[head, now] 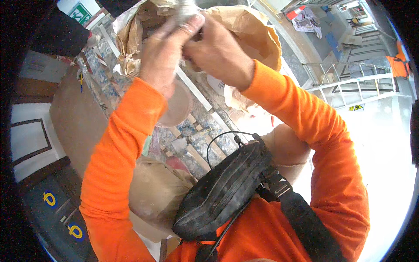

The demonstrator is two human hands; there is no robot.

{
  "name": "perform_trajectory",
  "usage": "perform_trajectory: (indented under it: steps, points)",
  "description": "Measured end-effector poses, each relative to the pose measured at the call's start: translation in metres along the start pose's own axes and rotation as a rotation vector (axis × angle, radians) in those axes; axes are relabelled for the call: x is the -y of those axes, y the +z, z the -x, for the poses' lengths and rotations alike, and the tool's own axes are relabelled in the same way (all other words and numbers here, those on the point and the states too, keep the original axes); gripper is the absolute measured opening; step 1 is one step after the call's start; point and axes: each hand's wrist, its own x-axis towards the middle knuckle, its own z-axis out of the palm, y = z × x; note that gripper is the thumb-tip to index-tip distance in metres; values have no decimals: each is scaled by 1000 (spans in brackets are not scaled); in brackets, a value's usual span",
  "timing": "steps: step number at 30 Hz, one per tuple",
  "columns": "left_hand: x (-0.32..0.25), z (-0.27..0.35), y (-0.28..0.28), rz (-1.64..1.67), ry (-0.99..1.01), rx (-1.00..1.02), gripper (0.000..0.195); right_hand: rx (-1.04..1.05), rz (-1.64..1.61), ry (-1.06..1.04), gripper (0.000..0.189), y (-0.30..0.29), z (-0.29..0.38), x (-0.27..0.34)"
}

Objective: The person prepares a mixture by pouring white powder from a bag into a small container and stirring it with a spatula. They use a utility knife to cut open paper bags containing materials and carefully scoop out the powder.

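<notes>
My left hand (163,52) and my right hand (219,49) meet at the top middle, both blurred. They are raised over an open brown paper sack (252,29) with crumpled edges. A blurred whitish thing (187,9) rises from between the hands; its kind and which hand holds it cannot be made out. More crumpled brown paper (129,64) lies to the left of my left hand. Below the hands stands a round container with a dusty, pinkish top (175,104). My fingertips are partly hidden by each other.
The floor (196,131) is stained and strewn with wooden strips. A brown board (78,111) is at left. An aluminium ladder (360,86) stands at right, with a person in orange (397,65) beyond it. A dark-clothed person (59,32) is at upper left. A black bag (226,186) hangs at my waist.
</notes>
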Motion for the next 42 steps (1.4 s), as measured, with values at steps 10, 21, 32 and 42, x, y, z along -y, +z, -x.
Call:
perform_trajectory:
  steps: [10,21,32,42]
  points:
    - [47,0,-26,-549,-306,-12,66,204,1158,213,31,-193,78,49]
    - [77,-23,5,-1168,-356,232,59,727,1641,127,13,-108,35,-79]
    - [57,2,38,-1061,-57,242,33,214,1066,479,29,-114,38,-174]
    - [60,10,50,-1021,94,291,31,613,1081,536,29,-121,23,-205]
